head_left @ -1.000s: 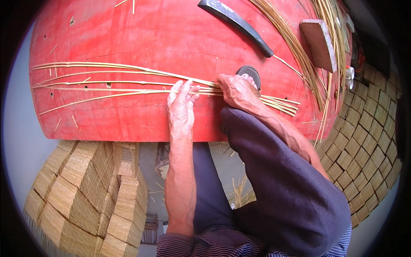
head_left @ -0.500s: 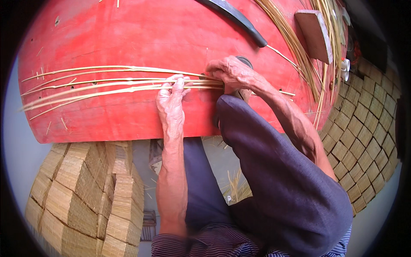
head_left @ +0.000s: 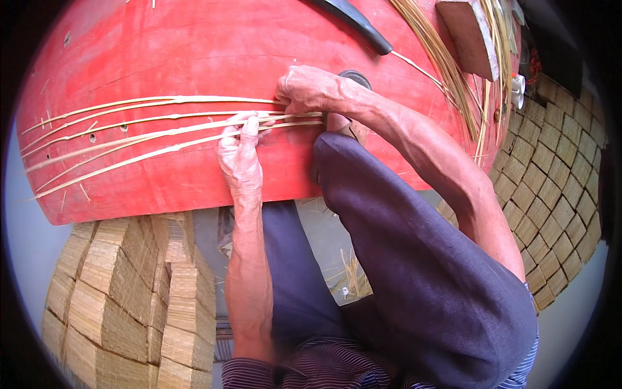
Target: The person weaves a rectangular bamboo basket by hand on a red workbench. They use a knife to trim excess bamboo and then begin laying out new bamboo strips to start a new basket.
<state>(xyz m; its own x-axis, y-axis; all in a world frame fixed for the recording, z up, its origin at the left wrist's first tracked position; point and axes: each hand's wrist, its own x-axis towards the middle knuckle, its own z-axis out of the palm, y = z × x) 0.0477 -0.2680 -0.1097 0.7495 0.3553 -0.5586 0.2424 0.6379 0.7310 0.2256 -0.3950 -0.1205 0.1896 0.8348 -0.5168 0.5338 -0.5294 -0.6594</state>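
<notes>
Several long, thin split-cane strips (head_left: 178, 99) lie fanned out to the left across a red tabletop (head_left: 194, 58). My left hand (head_left: 243, 159) pinches some of them between thumb and fingers near their right part. Close by on the right, my right hand (head_left: 308, 91) is curled with its fingers closed over the upper strips; its fingertips are hidden behind the hand. The lower strips run on to the end of my raised dark trouser leg (head_left: 402, 220), beside a brown patch that may be my foot or shoe. A dark round object (head_left: 355, 79) shows behind my right wrist.
A black curved tool handle (head_left: 356, 26) lies at the back. Right of it are a bundle of strips (head_left: 434, 52), a brown block (head_left: 470, 42) and a white cup (head_left: 518, 91). Stacked woven cane pieces (head_left: 116, 279) stand lower left, and more cane blocks (head_left: 551, 175) at right.
My right hand has moved left and slightly up, away from the trouser leg, along the strips. The view has shifted a little; my left hand keeps its pinch.
</notes>
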